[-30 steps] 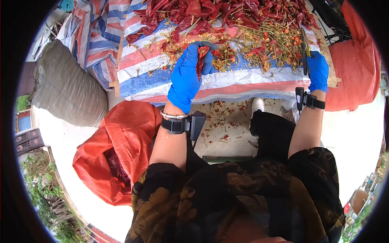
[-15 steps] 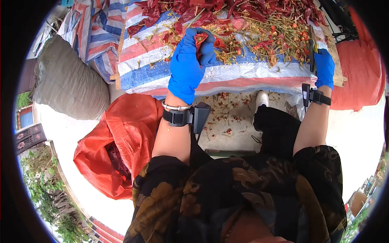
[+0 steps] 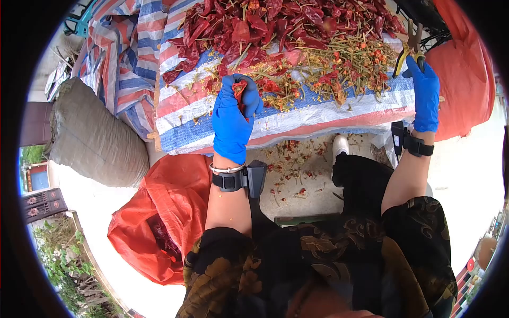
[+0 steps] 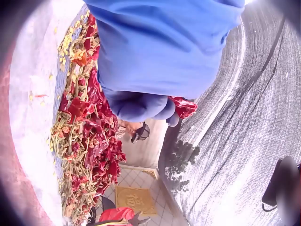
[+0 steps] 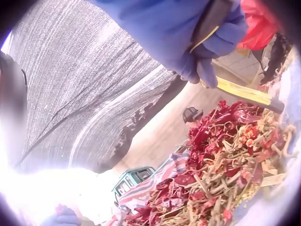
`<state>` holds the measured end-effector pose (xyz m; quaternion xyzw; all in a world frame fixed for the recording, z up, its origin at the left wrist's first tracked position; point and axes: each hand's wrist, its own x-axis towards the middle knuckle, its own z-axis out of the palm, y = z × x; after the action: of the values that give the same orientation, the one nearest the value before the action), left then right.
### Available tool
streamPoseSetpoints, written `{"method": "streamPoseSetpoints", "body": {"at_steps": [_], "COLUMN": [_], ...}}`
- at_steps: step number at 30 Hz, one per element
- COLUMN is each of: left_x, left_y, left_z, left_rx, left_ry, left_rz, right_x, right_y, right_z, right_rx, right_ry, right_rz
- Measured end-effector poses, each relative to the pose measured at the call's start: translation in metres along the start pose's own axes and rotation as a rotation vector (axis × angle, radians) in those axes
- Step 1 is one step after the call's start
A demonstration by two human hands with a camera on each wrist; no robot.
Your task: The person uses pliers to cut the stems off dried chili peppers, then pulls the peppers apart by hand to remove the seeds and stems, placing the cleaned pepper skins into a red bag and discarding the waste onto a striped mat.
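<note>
Yellow-handled shears [image 3: 412, 45] point forward from right hand [image 3: 424, 90]

A crumpled red dried chilli [image 3: 240, 90] sits in the left hand [image 3: 233, 116], partly hidden by curled fingers. The yellow-and-black shears [image 3: 412, 45] are in the right hand [image 3: 425, 95], dark blades parted and pointing away from the person, near heaped, glossy dark-red chillies [image 3: 254, 26] and loose stems [image 3: 355, 55].
</note>
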<state>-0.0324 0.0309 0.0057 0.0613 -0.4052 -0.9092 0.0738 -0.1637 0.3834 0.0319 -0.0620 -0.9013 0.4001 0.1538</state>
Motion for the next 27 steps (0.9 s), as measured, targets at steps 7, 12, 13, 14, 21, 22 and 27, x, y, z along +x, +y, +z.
{"method": "streamPoseSetpoints", "body": {"at_steps": [7, 12, 13, 14, 21, 22, 27], "left_x": [-0.003, -0.002, -0.002, -0.002, -0.003, -0.003, 0.000], "left_y": [-0.003, -0.002, -0.002, -0.002, -0.002, -0.001, -0.003], "left_z": [-0.003, -0.003, -0.001, 0.000, 0.001, 0.000, -0.013], "left_rx": [0.030, 0.033, 0.033, 0.044, 0.120, 0.132, 0.237], "left_ry": [0.006, -0.071, -0.081, -0.058, 0.113, 0.127, 0.196], "left_rz": [0.011, 0.010, 0.013, 0.010, 0.001, 0.000, 0.031], "right_x": [-0.048, -0.074, -0.082, -0.088, -0.114, -0.119, -0.133], "right_y": [-0.074, -0.086, -0.097, -0.103, -0.113, -0.117, -0.122], "right_z": [0.017, 0.049, 0.048, 0.047, 0.045, 0.044, 0.056], "right_rx": [1.287, 1.814, 1.733, 1.648, 0.953, 0.976, 0.921], "right_ry": [-0.363, -0.991, -1.040, -1.088, -1.261, -1.291, -1.494], "right_rz": [0.116, 0.083, 0.146, 0.213, 0.090, 0.135, 0.080]}}
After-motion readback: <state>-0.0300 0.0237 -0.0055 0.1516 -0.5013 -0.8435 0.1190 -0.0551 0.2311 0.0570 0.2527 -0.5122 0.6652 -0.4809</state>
